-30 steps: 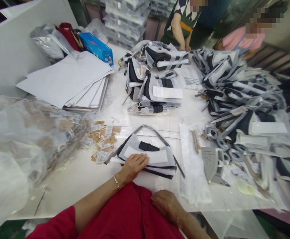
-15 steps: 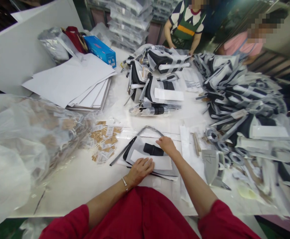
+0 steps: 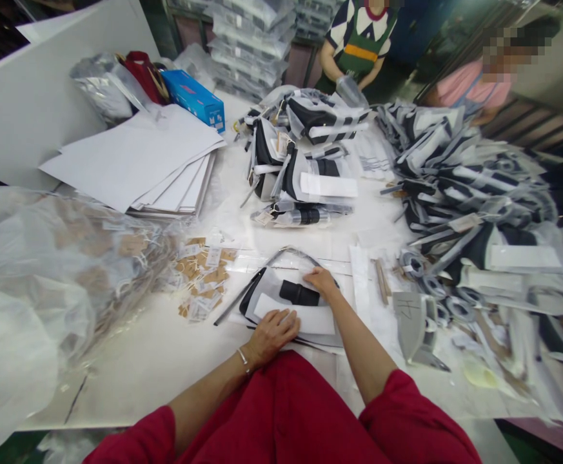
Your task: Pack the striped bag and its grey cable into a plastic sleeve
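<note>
A flat black-and-grey bag (image 3: 267, 289) with a white paper strip (image 3: 310, 319) and a black strap piece (image 3: 298, 294) lies on the white table (image 3: 165, 348) in front of me. My left hand (image 3: 272, 332) rests flat on the bag's near edge, fingers stretched out. My right hand (image 3: 320, 281) is at the bag's top, fingers curled against the black strap piece. A thin grey strap (image 3: 235, 301) arcs round the bag.
Small brown tags (image 3: 204, 277) lie left of the bag. A stack of white sheets (image 3: 136, 161) and a blue box (image 3: 193, 98) sit at back left. Clear plastic bags (image 3: 44, 270) fill the left. Piles of wrapped bags (image 3: 460, 187) crowd the right. A person in a green apron (image 3: 358, 45) stands opposite.
My right hand came up from the table's near edge to the top of the bag and now sits on the black strap piece. My left hand stayed on the bag.
</note>
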Tool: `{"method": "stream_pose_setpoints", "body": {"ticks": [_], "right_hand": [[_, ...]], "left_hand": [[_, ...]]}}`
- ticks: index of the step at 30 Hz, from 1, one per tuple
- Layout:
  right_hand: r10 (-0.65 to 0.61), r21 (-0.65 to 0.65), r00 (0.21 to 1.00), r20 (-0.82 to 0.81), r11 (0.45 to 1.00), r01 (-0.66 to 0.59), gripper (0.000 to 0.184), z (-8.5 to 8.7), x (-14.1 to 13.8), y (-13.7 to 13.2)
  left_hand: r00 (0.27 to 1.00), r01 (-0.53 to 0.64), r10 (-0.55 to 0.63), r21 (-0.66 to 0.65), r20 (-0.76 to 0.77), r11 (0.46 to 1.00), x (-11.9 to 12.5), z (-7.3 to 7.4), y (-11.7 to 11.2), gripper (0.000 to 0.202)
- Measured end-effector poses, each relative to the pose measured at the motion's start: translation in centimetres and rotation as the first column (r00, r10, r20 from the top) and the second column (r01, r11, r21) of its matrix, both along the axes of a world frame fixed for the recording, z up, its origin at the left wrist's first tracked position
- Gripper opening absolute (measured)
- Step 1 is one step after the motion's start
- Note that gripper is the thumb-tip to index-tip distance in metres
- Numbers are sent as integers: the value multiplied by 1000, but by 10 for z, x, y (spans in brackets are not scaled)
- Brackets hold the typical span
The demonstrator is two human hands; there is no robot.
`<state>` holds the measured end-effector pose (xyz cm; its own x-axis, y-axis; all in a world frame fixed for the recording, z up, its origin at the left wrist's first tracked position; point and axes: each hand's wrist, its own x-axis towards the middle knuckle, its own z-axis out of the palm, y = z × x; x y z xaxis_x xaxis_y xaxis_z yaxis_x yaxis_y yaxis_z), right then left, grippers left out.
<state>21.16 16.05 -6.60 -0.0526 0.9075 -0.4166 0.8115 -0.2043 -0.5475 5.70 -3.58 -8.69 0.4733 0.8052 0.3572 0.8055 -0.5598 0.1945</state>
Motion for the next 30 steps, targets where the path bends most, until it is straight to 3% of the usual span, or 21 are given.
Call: {"method": "stream_pose_setpoints", "body": {"ticks": [4,8,10,12,14,16,18,20,22,24,27,30], "right_hand": [[-26,-47,951,-307,999,12,32,23,18,-12],[-73,-108,775,-627,994,6,43,44,45,-39],[-4,-68,806,-592,997,-44,41,50,57,-55],[150,72,884,-442,989,-132,31,53,67,-74],[349,278,909,-228,918,-283,29,56,71,-95],[533,448,845,-49,768,-458,38,61,72,-120],[651,542,758,37,624,-563,47,68,71,-149],[710,585,702,46,551,-595,47,74,73,-179],[703,602,711,18,560,-569,45,75,79,-208],[635,603,772,-20,624,-497,37,70,88,-230],[491,562,870,-42,732,-385,21,50,103,-247],[413,498,911,-2,790,-357,18,21,107,-247]], "left_hand": [[1000,-7,7,-8,16,1000,-1,-1,0,36],[1000,-4,5,-16,24,1000,-2,0,2,36],[1000,0,0,-13,24,1000,-3,0,3,37],[1000,4,-3,-14,21,1000,-3,1,5,38],[1000,8,-8,-33,21,999,-3,1,6,36],[999,17,-15,-60,29,998,-3,1,7,32],[999,17,-14,-74,40,997,-4,2,8,30],[999,15,-11,-80,42,997,-6,5,11,35],[999,19,-14,-96,44,995,-8,9,15,40],[998,31,-25,-124,54,992,-11,13,20,42],[997,46,-36,-163,68,985,-15,19,30,45],[996,58,-45,-202,72,978,-18,23,41,49]]}}
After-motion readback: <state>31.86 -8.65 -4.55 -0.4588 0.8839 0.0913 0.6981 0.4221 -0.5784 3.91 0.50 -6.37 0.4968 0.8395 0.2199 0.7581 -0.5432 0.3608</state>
